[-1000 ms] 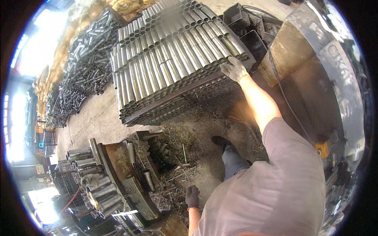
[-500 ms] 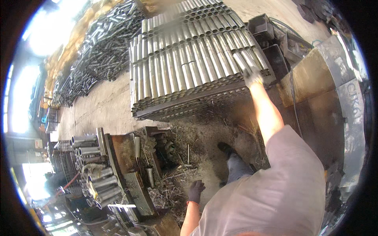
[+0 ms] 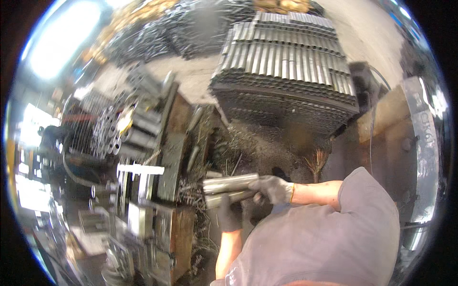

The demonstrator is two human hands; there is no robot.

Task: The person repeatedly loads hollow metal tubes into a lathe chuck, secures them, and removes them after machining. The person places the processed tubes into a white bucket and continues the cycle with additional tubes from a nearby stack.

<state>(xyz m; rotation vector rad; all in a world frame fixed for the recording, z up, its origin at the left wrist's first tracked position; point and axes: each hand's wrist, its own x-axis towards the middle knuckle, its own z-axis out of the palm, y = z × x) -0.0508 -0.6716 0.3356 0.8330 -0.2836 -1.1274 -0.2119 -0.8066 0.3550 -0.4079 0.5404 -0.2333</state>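
Note:
Two short, shiny metal tubes [image 3: 231,183] lie side by side in front of my body, their free ends pointing left. My right hand [image 3: 274,189], in a grey glove, is closed around their right ends. From below, my dark-gloved left hand [image 3: 231,217] grips the lower tube near its middle; motion smears its fingers a little. Beyond them stands a large stack of similar tubes [image 3: 286,62], laid in tight rows and layers.
On the left, a rack holds a bundle of tubes [image 3: 143,121] beside a rusty metal bench [image 3: 181,238]. Metal scraps litter the floor near it. A big rusty metal bin [image 3: 391,128] stands at right, and heaped metal pieces [image 3: 167,35] lie far back.
My right hand has come back from the stack's near right corner to my front, now holding two tubes. My left hand has risen to meet them. The view has turned left.

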